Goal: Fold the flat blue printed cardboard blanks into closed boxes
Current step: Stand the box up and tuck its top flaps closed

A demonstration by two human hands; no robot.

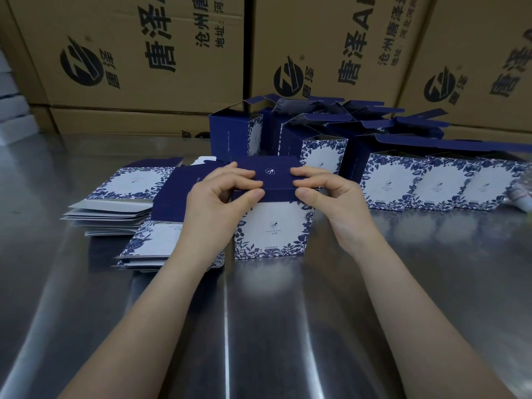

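Note:
A blue-and-white printed box (272, 228) stands upright on the steel table (288, 326) in front of me, its dark blue lid flap folded down on top. My left hand (221, 200) pinches the lid's left front edge between fingers and thumb. My right hand (328, 194) pinches the lid's right front edge the same way. Two piles of flat blanks lie to the left: a near pile (149, 243) and a farther pile (121, 203).
Several erected boxes with open lids (322, 139) stand behind the held box and in a row to the right (431, 182). Large brown shipping cartons (144, 53) form a wall at the back. A pale object (522, 194) lies at the right edge.

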